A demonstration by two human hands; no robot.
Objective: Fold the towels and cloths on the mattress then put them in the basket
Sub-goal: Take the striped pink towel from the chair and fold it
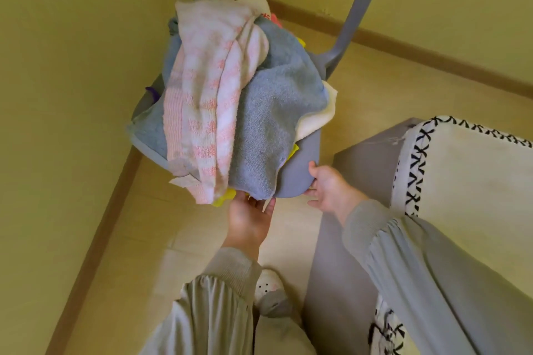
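— Where are the towels?

— Heaped on the seat of a grey plastic chair (pixel 294 176) in the corner of the room, near the mattress (pixel 467 176). On top is a thin pink-and-white towel (pixel 207 112), woven in checks and stripes. It is crumpled lengthwise and hangs over the front. Under it a thick blue towel (pixel 271 112) of looped terry spreads across the seat, its hem drooping past the front edge.

— Anything else in the heap?

— A soft cream cloth (pixel 320 115) pokes out on the right side, and a yellow cloth (pixel 223 201) peeps from beneath the front. The rest is buried.

— And the hands?

— The right hand (pixel 328 187) grips the chair's smooth, rounded front corner, thumb on top and fingers curled beneath. The left hand (pixel 249 222) reaches up to the front edge, its fingertips tucked under the blue towel's hem. Whether it holds anything I cannot tell. Both come out of loose grey sleeves with ribbed cuffs.

— The mattress?

— A boxy block with grey fabric down its side and a white cover on top, edged in black cross-stitching. A strip of pale floor (pixel 288 222) lies between it and the chair.
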